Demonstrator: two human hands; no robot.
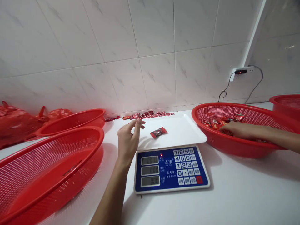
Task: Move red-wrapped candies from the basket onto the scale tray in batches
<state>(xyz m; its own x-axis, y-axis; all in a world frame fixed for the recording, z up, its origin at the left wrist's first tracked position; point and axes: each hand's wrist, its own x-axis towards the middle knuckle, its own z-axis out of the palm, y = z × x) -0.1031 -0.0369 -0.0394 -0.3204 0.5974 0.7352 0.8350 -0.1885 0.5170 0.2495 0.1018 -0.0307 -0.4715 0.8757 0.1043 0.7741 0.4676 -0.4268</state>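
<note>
A white surface (234,200) runs along a tiled wall (150,37), and a digital scale (171,170) with a blue keypad panel sits near its middle. Far to the left of the scale, knotted red plastic bags (14,123) lie against the wall. A large red mesh basket (47,168) stands left of the scale, nearest the viewer, with a second red basket (72,120) just behind it. The left hand (128,139) hovers at the scale's left rear corner, over the edge of the scale's white tray (185,129). Its grip is wide, the fingers are spread and loose, and it holds nothing. One wrapped sweet (158,132) in red foil lies alone on the tray, just right of the left hand's fingertips and not touching them. Behind the scale, a row of loose sweets (147,115) lines the foot of the wall. Right of the scale, close to the tray's edge, is a wide red basket (234,148) holding a small pile of sweets (220,120). The right hand (236,129) reaches into this basket and rests on the pile, palm down. From this angle you cannot tell whether its grip has closed on anything. Further right of the scale, part of another red basket (286,104) shows at the edge of the view. Above it, a white plug (241,71) with a cable is fixed to the wall.
</note>
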